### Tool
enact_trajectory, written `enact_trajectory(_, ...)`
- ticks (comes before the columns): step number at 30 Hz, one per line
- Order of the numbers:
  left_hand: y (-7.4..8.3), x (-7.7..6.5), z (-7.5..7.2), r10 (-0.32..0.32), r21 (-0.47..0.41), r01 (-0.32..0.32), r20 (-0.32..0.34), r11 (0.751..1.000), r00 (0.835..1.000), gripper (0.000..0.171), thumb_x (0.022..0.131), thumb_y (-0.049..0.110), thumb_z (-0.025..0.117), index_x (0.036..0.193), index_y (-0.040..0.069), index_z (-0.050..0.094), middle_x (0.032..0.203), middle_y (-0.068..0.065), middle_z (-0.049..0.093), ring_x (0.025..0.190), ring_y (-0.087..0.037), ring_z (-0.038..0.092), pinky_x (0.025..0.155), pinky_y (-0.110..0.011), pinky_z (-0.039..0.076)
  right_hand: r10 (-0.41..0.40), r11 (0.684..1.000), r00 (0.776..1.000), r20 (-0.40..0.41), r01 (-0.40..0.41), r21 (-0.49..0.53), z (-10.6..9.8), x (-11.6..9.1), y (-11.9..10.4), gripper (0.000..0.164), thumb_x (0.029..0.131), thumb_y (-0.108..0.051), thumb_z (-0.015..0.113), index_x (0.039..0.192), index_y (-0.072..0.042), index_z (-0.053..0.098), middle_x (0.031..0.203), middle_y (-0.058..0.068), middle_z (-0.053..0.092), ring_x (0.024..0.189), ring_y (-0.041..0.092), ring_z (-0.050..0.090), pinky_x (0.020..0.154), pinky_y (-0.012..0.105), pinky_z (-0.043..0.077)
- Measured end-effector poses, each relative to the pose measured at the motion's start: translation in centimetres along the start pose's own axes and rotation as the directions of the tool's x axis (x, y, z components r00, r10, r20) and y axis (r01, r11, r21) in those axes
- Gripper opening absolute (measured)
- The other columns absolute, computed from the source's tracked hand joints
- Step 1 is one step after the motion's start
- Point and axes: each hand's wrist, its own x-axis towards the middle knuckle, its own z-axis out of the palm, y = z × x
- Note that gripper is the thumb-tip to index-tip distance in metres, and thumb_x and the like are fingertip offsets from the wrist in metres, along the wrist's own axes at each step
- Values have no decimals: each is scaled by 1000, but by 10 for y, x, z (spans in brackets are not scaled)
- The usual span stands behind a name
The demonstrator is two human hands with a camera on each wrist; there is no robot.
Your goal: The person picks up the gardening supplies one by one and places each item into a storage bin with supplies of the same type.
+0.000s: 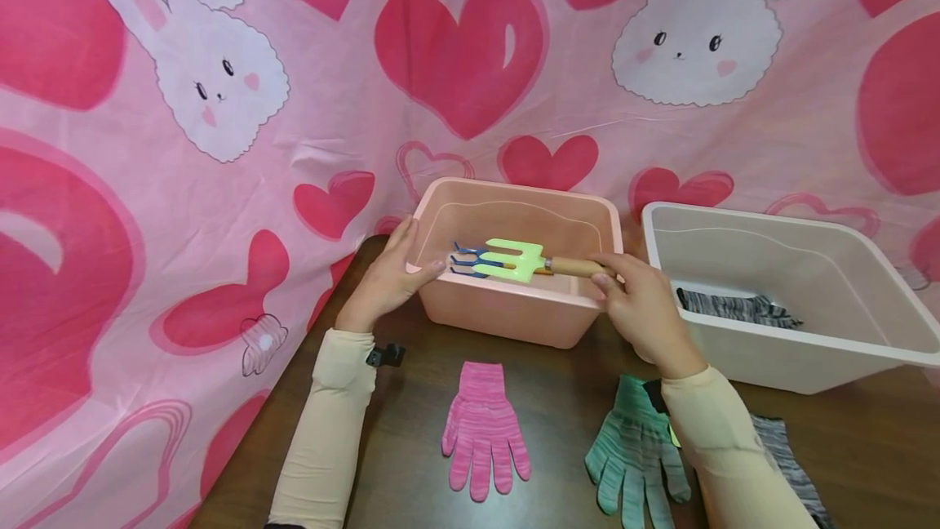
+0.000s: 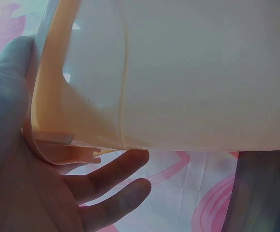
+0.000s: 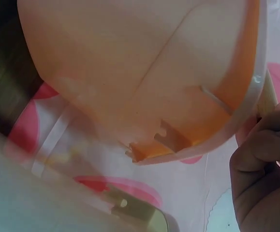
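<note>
My right hand [image 1: 646, 300] holds the wooden handle of a light-green garden fork [image 1: 517, 260] level over the pink bin [image 1: 507, 308]. Beneath the fork, a blue hand cultivator [image 1: 470, 261] shows its bent tines inside the bin, partly covered by the fork. At the bin's left front corner my left hand [image 1: 389, 276] grips the rim, thumb over the edge. The left wrist view shows fingers [image 2: 118, 193] spread under that rim [image 2: 52, 87]. In the right wrist view, the right hand [image 3: 265, 169] is beside the rim with the handle [image 3: 266, 99] partly hidden.
A pink glove [image 1: 483, 431] and a green glove [image 1: 635, 451] lie on the dark wooden table [image 1: 396, 447]. Grey striped knit [image 1: 789, 464] shows beside the right sleeve. A white bin [image 1: 808, 349] at right holds a grey striped knit item [image 1: 738, 308]. Heart-patterned cloth [image 1: 455, 47] hangs behind.
</note>
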Motion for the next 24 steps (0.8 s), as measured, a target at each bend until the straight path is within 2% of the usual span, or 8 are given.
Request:
enact_trajectory(6, -1, 0, 0, 5, 14, -5, -1, 1000, 1000, 102, 89, 60, 65, 164, 18, 10, 169, 1, 6, 151, -35, 18, 112, -63, 27, 19, 1000, 998, 68, -20, 15, 4, 19, 1, 28, 96, -3, 66, 123, 0, 69, 113, 21, 67, 95, 36, 59, 84, 54, 49)
enact_trajectory(10, -1, 0, -1, 5, 19, -6, 3, 1000, 1000, 102, 89, 61, 64, 164, 17, 11, 169, 1, 6, 151, -34, 18, 113, -62, 26, -11, 1000, 997, 83, 10, 16, 6, 30, 5, 29, 95, -2, 66, 124, 2, 68, 117, 24, 67, 100, 41, 61, 89, 59, 48)
enact_trajectory(13, -1, 0, 0, 6, 19, -6, 3, 1000, 1000, 102, 89, 61, 64, 164, 17, 11, 169, 1, 6, 151, -34, 17, 113, -63, 26, -28, 1000, 995, 92, 27, 10, 10, 37, 8, 29, 95, -3, 66, 123, 1, 69, 117, 23, 68, 99, 40, 62, 89, 58, 48)
enact_trajectory(20, 1, -1, -1, -5, 7, 5, 13, 1000, 1000, 104, 88, 63, 65, 164, 20, 9, 169, 2, 5, 151, -35, 17, 111, -65, 27, 58, 998, 980, 188, -58, -6, 17, 52, 11, 33, 98, -12, 65, 130, -6, 68, 121, 17, 68, 106, 37, 61, 94, 58, 49)
enact_trajectory(24, 0, -1, -1, 3, 7, -3, 6, 1000, 1000, 103, 88, 62, 65, 164, 19, 10, 169, 2, 6, 151, -35, 18, 112, -64, 28, 47, 999, 981, 188, -47, -2, 22, 64, 12, 34, 97, -12, 67, 131, -5, 68, 119, 18, 69, 106, 37, 60, 95, 58, 48)
